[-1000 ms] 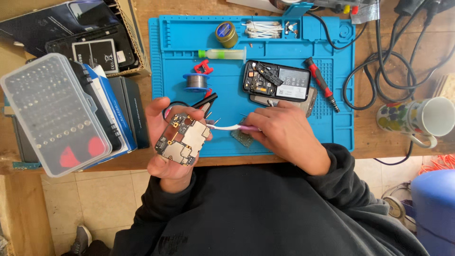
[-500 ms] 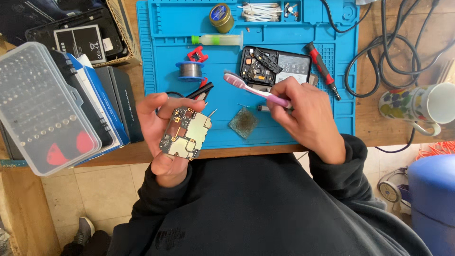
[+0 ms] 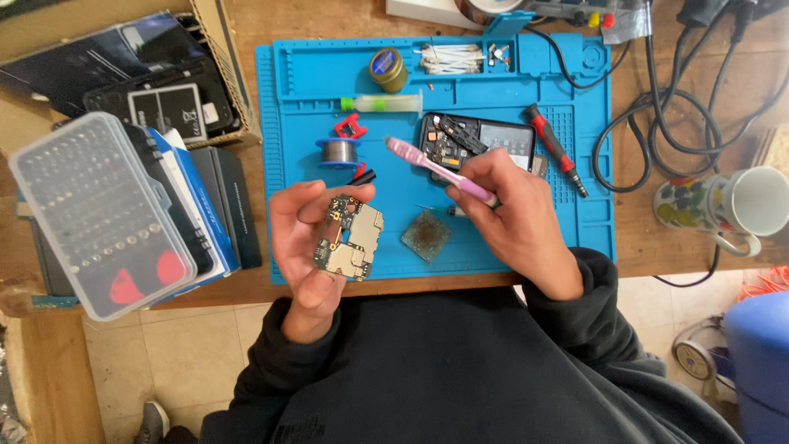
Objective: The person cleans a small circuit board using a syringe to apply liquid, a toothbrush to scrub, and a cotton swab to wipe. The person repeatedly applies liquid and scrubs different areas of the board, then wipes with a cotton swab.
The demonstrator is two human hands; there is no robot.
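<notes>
I see the left hand closed around a phone board, holding it by the edges above the near rim of the blue mat. The board is tilted, its component side turned toward the right. The right hand grips a pink toothbrush by the handle; the bristle end points up-left, apart from the board, over the mat near the solder spool.

I judge the board light, stiff and thin, but fragile: the small parts and metal shields on its face can be damaged, so holding it by the bare edges, as the fingers do, looks right to me. The toothbrush is light plastic, easy to hold at the handle.

On the mat behind the hands lies an open phone, a red screwdriver beside it, and a small dark pad between the two hands. A clear bit case stands at the left, a painted mug at the right.
</notes>
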